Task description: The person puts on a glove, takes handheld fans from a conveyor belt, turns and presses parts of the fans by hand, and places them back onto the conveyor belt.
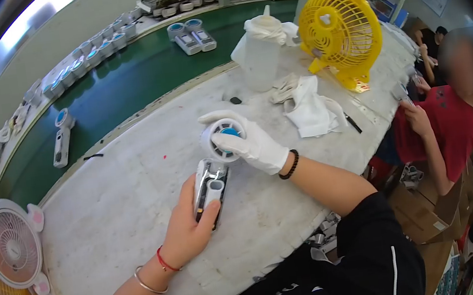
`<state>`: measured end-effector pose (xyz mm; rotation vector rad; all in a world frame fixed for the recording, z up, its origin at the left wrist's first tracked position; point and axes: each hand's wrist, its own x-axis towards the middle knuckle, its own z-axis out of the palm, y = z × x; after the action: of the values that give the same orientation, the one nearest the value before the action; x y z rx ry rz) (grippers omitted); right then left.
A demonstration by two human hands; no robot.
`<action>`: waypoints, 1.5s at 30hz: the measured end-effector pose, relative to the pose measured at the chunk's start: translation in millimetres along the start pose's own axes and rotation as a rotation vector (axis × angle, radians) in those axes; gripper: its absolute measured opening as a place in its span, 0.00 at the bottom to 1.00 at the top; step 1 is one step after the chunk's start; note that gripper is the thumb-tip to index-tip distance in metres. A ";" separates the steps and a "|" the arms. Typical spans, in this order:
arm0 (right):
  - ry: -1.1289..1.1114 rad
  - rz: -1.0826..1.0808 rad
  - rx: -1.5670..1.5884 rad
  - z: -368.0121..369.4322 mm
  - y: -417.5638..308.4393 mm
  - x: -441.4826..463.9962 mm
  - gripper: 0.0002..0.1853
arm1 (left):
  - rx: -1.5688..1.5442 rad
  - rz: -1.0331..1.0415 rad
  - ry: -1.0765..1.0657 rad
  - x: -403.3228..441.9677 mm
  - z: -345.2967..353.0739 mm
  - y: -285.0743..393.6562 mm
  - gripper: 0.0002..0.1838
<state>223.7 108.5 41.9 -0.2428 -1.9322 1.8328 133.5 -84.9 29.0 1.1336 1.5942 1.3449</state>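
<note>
A small handheld device with a round white head (225,139) and a silver-grey handle (211,188) is held over the white-covered table. My left hand (191,222), bare, wraps the handle, its thumb on the lower part. A white glove covers my right hand (254,145); its fingers and thumb close round the head, the thumb lying across the blue centre. The head is tilted against the top of the handle.
A yellow fan (341,32), a white bottle (262,54), white cloths (310,108) and a black pen (353,124) lie beyond my right hand. Similar devices (192,37) rest on the green belt (136,68). A white-pink fan (13,242) stands left. A person in red (440,126) sits right.
</note>
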 end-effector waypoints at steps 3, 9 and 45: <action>-0.024 0.034 0.075 2.6 -0.7 4.0 0.21 | 0.056 -0.003 0.023 -3.2 -4.4 3.4 0.27; -0.099 -0.117 -0.019 1.2 -0.6 -0.5 0.33 | -0.385 -0.265 -0.081 2.1 -16.7 12.1 0.24; -0.091 -0.094 0.026 -22.2 14.6 17.4 0.28 | 0.103 0.016 0.079 6.9 -20.6 32.9 0.29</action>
<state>215.6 137.2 31.3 -0.0594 -1.9444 1.8355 117.2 -83.2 64.9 1.1694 1.7316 1.3467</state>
